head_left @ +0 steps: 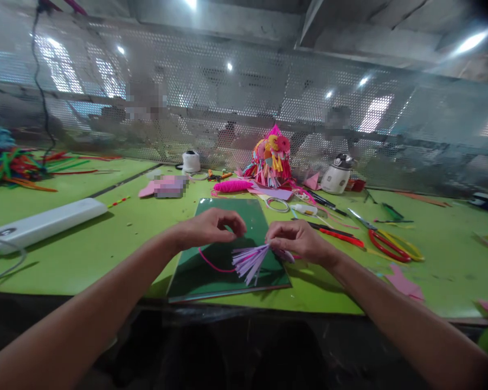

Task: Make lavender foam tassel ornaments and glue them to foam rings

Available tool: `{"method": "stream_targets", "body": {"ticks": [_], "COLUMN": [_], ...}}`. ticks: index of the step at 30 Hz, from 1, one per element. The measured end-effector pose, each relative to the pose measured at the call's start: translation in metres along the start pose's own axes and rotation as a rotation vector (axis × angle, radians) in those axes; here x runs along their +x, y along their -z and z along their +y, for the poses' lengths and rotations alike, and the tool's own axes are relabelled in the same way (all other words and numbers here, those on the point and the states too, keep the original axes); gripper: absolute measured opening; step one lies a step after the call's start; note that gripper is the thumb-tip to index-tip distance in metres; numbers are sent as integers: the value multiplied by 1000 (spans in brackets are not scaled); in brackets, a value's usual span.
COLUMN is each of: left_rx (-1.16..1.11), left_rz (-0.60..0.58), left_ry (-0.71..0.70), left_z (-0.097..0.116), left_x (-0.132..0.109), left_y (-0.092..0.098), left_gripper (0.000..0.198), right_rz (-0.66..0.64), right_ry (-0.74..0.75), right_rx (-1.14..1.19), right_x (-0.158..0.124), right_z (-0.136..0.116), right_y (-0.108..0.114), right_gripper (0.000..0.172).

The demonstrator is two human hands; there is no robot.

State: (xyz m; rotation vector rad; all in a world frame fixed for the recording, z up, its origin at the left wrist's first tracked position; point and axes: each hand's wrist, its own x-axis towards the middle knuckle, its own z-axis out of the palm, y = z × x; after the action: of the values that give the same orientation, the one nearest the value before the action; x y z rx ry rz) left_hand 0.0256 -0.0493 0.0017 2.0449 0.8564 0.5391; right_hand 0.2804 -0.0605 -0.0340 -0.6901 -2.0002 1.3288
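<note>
My right hand [299, 241] pinches the gathered top of a lilac paper-strip tassel [250, 262], its strips fanning out to the left. Beside it, my left hand [213, 225] hovers with curved fingers and a gap between thumb and forefinger; nothing shows in that gap. A pink string [213, 267] loops from the tassel up to below my left hand, where its end is hidden. Under both hands lies a dark green board [228, 284] on the light green table.
Red- and yellow-handled scissors [394, 246] and a black-and-red tool [339, 235] lie to the right. Behind are pink yarn [232, 186], a tape roll [277, 204], a colourful tasselled ornament [273, 154] and a white kettle-like bottle [336, 176]. A white power strip [52, 222] lies left.
</note>
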Motion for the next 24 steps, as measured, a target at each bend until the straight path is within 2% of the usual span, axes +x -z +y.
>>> {"method": "stream_targets", "body": {"ticks": [2,3,6,9,15,20,24], "left_rx": [-105,-111,-85,-170,-204,-121,140], "left_rz": [-142,-160,-111,-50,-2,-22,142], "left_ry": [-42,-51,-78,-65,-61,-166,-143], "left_z": [7,9,11,8,7,8,7], "left_x": [-1,0,6,10,10,2,-4], "left_y": [-9,-15,-31,-40,-35,-26,-28], "left_gripper": [24,22,16,15,15,17,22], "right_rz": [8,10,19,30,17,77,136], "right_ry": [-6,-8,-7,0,-17,-15,3], "right_rx": [6,3,-17,-13,10,-62,-142], "right_x": [1,1,1,1,1,4,5], "right_z": [0,0,-1,0,5,7,9], "right_y": [-1,-2,-2,-1,0,1,-1], "right_gripper": [23,23,24,24,25,24,20]}}
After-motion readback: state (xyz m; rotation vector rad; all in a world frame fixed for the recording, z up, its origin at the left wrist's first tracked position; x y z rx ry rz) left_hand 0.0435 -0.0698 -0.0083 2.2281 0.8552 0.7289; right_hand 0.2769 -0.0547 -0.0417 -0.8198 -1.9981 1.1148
